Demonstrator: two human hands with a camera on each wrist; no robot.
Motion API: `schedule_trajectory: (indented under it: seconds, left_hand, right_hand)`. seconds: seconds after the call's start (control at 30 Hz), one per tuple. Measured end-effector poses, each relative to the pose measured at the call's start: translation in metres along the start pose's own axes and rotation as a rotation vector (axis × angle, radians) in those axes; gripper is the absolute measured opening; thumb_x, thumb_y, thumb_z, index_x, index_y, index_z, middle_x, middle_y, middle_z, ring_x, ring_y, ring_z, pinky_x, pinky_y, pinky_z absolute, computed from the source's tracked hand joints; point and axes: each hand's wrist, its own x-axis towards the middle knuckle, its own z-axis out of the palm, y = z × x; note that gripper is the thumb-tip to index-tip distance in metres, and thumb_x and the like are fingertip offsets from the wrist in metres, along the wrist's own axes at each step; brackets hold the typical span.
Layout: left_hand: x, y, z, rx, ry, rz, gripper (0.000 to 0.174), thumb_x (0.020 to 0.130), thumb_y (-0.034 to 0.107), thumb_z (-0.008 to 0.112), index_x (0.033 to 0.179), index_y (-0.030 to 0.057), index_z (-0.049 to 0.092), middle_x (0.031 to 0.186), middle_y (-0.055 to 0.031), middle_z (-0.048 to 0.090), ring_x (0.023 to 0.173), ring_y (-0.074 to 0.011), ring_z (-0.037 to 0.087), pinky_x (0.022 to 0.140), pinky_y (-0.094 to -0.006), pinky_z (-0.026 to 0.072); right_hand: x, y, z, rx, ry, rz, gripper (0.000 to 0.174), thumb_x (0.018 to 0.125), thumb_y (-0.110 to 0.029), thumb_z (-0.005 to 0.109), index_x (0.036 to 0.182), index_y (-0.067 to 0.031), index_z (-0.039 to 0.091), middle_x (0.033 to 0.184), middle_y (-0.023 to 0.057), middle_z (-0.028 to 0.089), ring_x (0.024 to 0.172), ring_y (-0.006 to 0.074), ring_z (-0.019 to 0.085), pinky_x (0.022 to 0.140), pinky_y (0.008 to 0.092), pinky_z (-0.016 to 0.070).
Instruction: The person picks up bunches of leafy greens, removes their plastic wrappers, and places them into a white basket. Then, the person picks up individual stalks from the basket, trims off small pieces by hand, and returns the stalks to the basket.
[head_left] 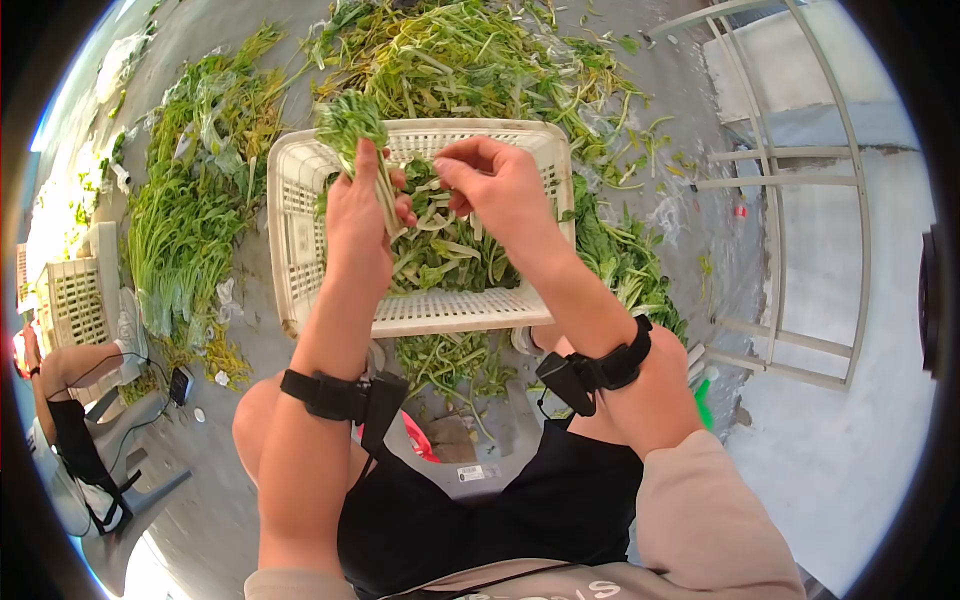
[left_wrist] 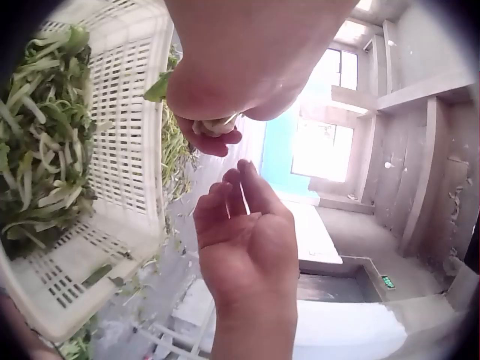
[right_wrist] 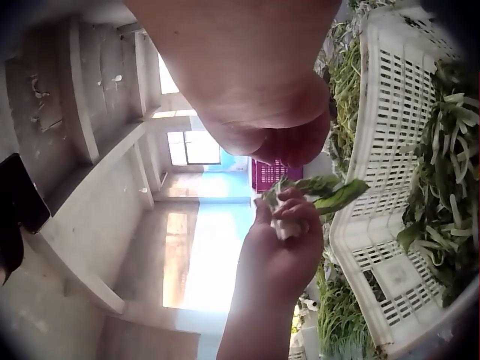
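Note:
My left hand (head_left: 362,205) grips a small bunch of leafy greens (head_left: 350,122), its leaves pointing away and its pale stems running down past the palm. In the right wrist view the white stem ends (right_wrist: 286,223) show between the left fingers. Just to the right, my right hand (head_left: 500,190) hovers with loosely bent fingers. The left wrist view shows that right hand (left_wrist: 247,247) with its palm bare. Both hands are above a white plastic basket (head_left: 283,235), where more cut greens (head_left: 455,262) lie in a heap.
Beyond the basket spreads a large pile of greens (head_left: 440,60). Another pile (head_left: 185,220) lies on the floor to the left. At the right stands a metal frame (head_left: 855,200). Far left, another person's leg (head_left: 85,368) shows near a second basket (head_left: 75,305).

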Motion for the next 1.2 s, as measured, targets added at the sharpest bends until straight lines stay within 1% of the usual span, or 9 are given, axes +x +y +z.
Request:
schedule_trajectory:
  seconds: [0.17,0.4,0.53,0.63,0.7,0.77,0.87,1.1,1.2]
  left_hand:
    - [0.008,0.021,-0.014,-0.197,-0.099,0.063,0.049,0.095,0.047,0.064,0.117,0.0049,0.051,0.078,-0.0007,0.055,0.057,-0.0077,0.046,0.051,-0.0231,0.0406]
    - [0.009,0.039,-0.029,-0.388,-0.168,0.005,0.029,0.097,0.035,0.065,0.094,0.0109,0.050,0.082,-0.0013,0.057,0.057,-0.0077,0.048,0.054,-0.0220,0.0429]
    - [-0.004,0.053,-0.041,-0.273,-0.068,-0.043,0.021,0.099,0.030,0.063,0.099,0.0124,0.052,0.083,0.0003,0.057,0.059,-0.0077,0.050,0.054,-0.0229,0.0448]
    - [0.004,0.054,-0.061,-0.292,-0.110,0.010,0.018,0.100,0.028,0.062,0.105,0.0136,0.054,0.074,0.0035,0.049,0.055,-0.0066,0.046,0.050,-0.0223,0.0400]
    - [0.004,0.058,-0.075,-0.297,-0.084,0.033,0.018,0.100,0.028,0.062,0.104,0.0128,0.053,0.068,0.0047,0.041,0.053,-0.0057,0.041,0.049,-0.0221,0.0360]
    - [0.001,0.063,-0.072,-0.323,-0.047,0.067,0.019,0.099,0.028,0.063,0.104,0.0123,0.052,0.065,0.0050,0.039,0.052,-0.0057,0.040,0.049,-0.0228,0.0350]
    - [0.003,0.061,-0.076,-0.338,0.037,0.049,0.023,0.097,0.029,0.065,0.100,0.0110,0.051,0.064,0.0043,0.041,0.052,-0.0071,0.041,0.049,-0.0246,0.0357]
    - [0.003,0.058,-0.074,-0.253,-0.030,0.073,0.024,0.096,0.029,0.066,0.093,0.0096,0.051,0.062,0.0030,0.044,0.051,-0.0087,0.044,0.051,-0.0258,0.0373]
    - [0.006,0.050,-0.074,-0.275,0.002,0.039,0.021,0.095,0.026,0.065,0.092,0.0086,0.054,0.063,0.0014,0.047,0.050,-0.0101,0.045,0.050,-0.0269,0.0376]
  right_hand:
    - [0.008,0.013,-0.018,-0.126,-0.063,0.125,0.019,0.094,-0.018,0.066,0.103,-0.0013,0.068,0.083,0.0035,0.068,0.067,0.0090,0.063,0.062,0.0245,0.0512]
    - [0.026,0.035,-0.006,-0.069,-0.209,0.394,0.024,0.095,-0.025,0.066,0.108,-0.0041,0.067,0.089,0.0034,0.069,0.072,0.0105,0.064,0.068,0.0265,0.0545]
    - [0.075,0.064,0.011,-0.244,-0.318,0.276,0.025,0.093,-0.019,0.065,0.108,0.0001,0.067,0.090,0.0076,0.070,0.072,0.0170,0.067,0.068,0.0325,0.0556]
    - [0.112,0.109,0.013,-0.839,-0.363,-0.095,0.024,0.091,-0.018,0.064,0.107,0.0009,0.068,0.095,0.0123,0.071,0.084,0.0274,0.068,0.075,0.0419,0.0559]
    - [0.118,0.126,0.016,-1.118,-0.376,0.069,0.031,0.091,-0.017,0.064,0.117,-0.0009,0.064,0.119,0.0152,0.066,0.107,0.0342,0.063,0.083,0.0488,0.0543]
    - [0.115,0.184,-0.010,-1.484,-0.305,-0.114,0.039,0.092,-0.018,0.064,0.128,-0.0033,0.058,0.137,0.0142,0.055,0.122,0.0328,0.054,0.093,0.0483,0.0518]
    - [0.115,0.232,-0.019,-1.591,-0.390,-0.182,0.052,0.094,-0.027,0.065,0.138,-0.0063,0.048,0.141,0.0145,0.048,0.133,0.0334,0.045,0.110,0.0484,0.0418]
    - [0.106,0.261,0.007,-1.576,-0.650,-0.548,0.036,0.090,-0.010,0.065,0.125,-0.0049,0.059,0.135,0.0131,0.052,0.129,0.0317,0.047,0.106,0.0449,0.0407]
    - [0.100,0.266,0.013,-1.710,-0.682,-0.520,0.049,0.091,-0.011,0.064,0.138,-0.0105,0.050,0.147,0.0138,0.042,0.136,0.0330,0.040,0.111,0.0484,0.0362]
